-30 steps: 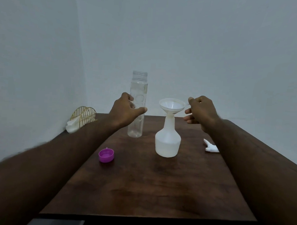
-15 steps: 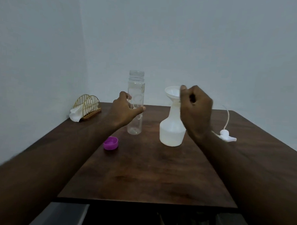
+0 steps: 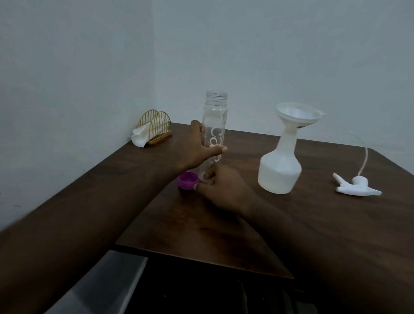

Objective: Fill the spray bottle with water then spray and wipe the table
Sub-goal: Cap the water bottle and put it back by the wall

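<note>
The left hand (image 3: 197, 148) is wrapped round the clear water bottle (image 3: 214, 133) and holds it standing up on the surface (image 3: 316, 233). The clear bottle has no lid on. The right hand (image 3: 223, 189) is low, right by the purple cap (image 3: 188, 181), with its fingers bent. Its thumb looks like it touches the cap, but I cannot tell if it has hold of it yet.

The white spray bottle (image 3: 280, 172) stands to the right, well apart from both hands. The funnel (image 3: 298, 115) sits in its neck. The spray head (image 3: 356, 187), with its thin tube, lies on the surface further right. A gold holder (image 3: 156, 129) with a tissue (image 3: 140, 136) is in the far corner.

I think the filling part is nearly over and the person is going for the cap to close the clear bottle. Next, the cap must be picked up and turned onto the open top. Then the funnel has to come out and the spray head must go on, before any spraying or wiping
</note>
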Tool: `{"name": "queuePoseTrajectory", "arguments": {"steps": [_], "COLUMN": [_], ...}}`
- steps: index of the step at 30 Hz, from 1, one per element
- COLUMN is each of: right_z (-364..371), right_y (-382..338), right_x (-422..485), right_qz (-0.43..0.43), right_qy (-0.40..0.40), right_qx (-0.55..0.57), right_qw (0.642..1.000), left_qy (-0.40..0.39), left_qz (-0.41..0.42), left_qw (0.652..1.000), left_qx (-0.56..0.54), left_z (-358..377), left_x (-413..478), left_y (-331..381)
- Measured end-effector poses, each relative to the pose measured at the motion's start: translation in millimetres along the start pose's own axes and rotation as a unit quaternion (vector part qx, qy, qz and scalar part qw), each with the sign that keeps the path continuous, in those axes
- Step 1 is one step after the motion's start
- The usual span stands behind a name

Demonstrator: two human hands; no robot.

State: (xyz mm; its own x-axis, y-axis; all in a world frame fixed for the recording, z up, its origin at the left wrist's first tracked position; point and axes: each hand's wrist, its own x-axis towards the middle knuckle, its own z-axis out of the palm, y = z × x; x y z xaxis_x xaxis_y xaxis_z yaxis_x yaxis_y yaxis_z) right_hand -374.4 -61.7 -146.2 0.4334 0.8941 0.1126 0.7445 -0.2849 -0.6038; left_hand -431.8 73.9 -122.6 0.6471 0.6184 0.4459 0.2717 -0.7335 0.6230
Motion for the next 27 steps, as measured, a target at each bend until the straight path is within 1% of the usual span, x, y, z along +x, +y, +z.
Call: {"name": "queuePoseTrajectory", "arguments": {"steps": [3,6,8,9,10,12,14,16,20,22,23,25,26,27], "right_z": [9,12,11,8,6,1,-1,-2,-6,-9,-12,-18,-21,-23], "right_y": [-6,-7,-3,0,4,10,14,12,3,-2,-5,-10,-13,-15], "right_x": [6,10,10,11,11,12,12,11,11,14,16,23,27,32], "right_qz": [-0.02,-0.02,-0.017,-0.01,0.001,0.025,0.045,0.058,0.054,0.049,0.051,0.052,0.048,0.037], "right_qy": [0.011,0.017,0.061,0.083,0.099,0.112,0.127,0.151,0.202,0.219,0.229,0.246,0.247,0.245], "right_qx": [-0.009,-0.034,-0.017,-0.005,0.007,0.039,0.072,0.106,0.126,0.131,0.125,0.115,0.131,0.165], "right_qw": [1.0,0.999,0.998,0.996,0.995,0.993,0.988,0.981,0.97,0.966,0.964,0.961,0.959,0.955], "left_qy": [-0.012,-0.013,0.001,-0.006,-0.028,-0.12,-0.201,-0.233,-0.25,-0.233,-0.202,-0.091,-0.029,0.024], "left_qz": [-0.025,-0.089,-0.121,-0.138,-0.156,-0.173,-0.155,-0.128,-0.084,-0.083,-0.087,-0.101,-0.112,-0.114], "left_qw": [0.999,0.993,0.986,0.983,0.982,0.977,0.965,0.956,0.943,0.948,0.958,0.985,0.993,0.993], "left_qx": [-0.021,-0.075,-0.114,-0.119,-0.104,-0.024,0.064,0.125,0.204,0.201,0.185,0.104,0.039,-0.036], "left_z": [-1,-5,-10,-12,-14,-19,-21,-19,-13,-16,-20,-34,-42,-51], "left_x": [-3,-5,-7,-9,-12,-22,-25,-24,-21,-19,-14,-2,6,14], "left_y": [0,-8,-24,-33,-41,-45,-47,-44,-37,-36,-36,-33,-28,-20]}}
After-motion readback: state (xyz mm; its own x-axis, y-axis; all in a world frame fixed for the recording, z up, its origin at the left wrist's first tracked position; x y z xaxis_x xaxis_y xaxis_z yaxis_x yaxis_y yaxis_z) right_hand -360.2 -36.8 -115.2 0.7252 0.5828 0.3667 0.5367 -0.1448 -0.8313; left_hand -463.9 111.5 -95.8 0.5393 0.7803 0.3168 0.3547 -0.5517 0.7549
